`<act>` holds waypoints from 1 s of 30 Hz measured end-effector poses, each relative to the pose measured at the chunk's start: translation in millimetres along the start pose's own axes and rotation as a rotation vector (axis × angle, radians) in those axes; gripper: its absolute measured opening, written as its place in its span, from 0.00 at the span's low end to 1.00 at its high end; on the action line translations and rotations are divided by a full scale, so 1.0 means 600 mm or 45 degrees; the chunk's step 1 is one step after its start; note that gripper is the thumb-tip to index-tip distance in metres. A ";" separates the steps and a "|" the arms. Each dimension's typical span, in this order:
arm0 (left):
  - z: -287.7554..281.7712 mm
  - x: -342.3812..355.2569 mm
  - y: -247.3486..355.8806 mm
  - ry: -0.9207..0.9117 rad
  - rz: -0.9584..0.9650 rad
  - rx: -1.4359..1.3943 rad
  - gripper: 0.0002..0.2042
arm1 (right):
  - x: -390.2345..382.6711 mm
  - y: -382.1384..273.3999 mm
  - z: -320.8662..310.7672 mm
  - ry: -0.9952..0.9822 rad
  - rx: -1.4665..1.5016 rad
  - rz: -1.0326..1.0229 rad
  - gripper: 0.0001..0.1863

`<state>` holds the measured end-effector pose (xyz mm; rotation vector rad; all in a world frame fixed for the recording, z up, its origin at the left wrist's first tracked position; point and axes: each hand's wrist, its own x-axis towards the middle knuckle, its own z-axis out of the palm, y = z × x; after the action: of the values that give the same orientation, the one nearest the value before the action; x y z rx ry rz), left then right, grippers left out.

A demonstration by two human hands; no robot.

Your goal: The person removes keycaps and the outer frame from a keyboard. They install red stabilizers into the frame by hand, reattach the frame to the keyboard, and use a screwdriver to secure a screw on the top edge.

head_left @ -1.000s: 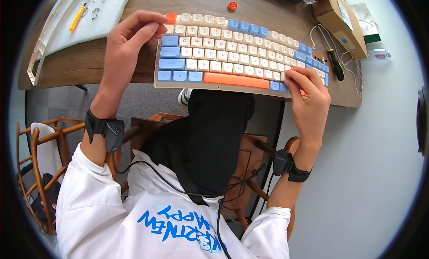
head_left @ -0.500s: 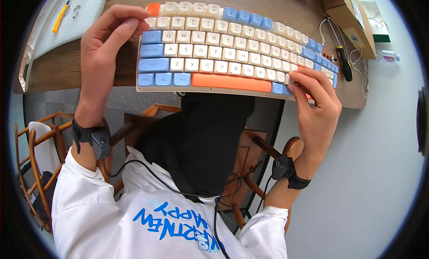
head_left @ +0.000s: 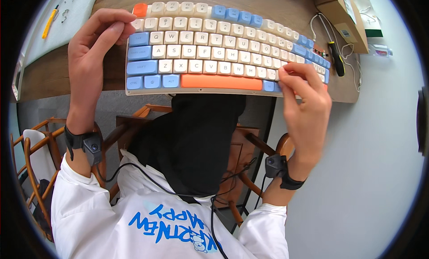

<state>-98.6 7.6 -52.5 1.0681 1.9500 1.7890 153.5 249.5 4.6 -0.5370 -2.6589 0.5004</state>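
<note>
A keyboard [head_left: 221,82] with white, blue and orange keycaps lies along the near edge of the wooden table. At its upper left corner, beside the orange corner keycap [head_left: 140,10], my left hand [head_left: 96,40] is closed, its fingertips on the keyboard's edge. My right hand [head_left: 306,95] is over the lower right keys, to the right of the long orange space bar [head_left: 221,82]. Its thumb and index finger are pinched together by the small white keys; whatever lies between them is too small to make out. The hand covers several keys there.
On a white mat [head_left: 71,17] at the far left lie a yellow pen-like tool [head_left: 50,22] and small metal bits. A screwdriver [head_left: 336,58], white cables and a cardboard box [head_left: 342,19] are at the right. A wooden chair [head_left: 38,160] stands at lower left.
The whole view has shifted, putting keyboard and hands a little further left. Against the keys, my right hand has moved slightly away from me. My left hand keeps its place at the corner.
</note>
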 end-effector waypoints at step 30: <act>0.001 -0.001 -0.005 -0.006 0.074 -0.110 0.08 | 0.097 -0.099 -0.015 -0.081 -0.078 -0.110 0.11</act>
<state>-98.8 7.8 -55.7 1.1102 1.8386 1.8811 90.1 225.9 53.7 -0.4285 -2.7522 0.4183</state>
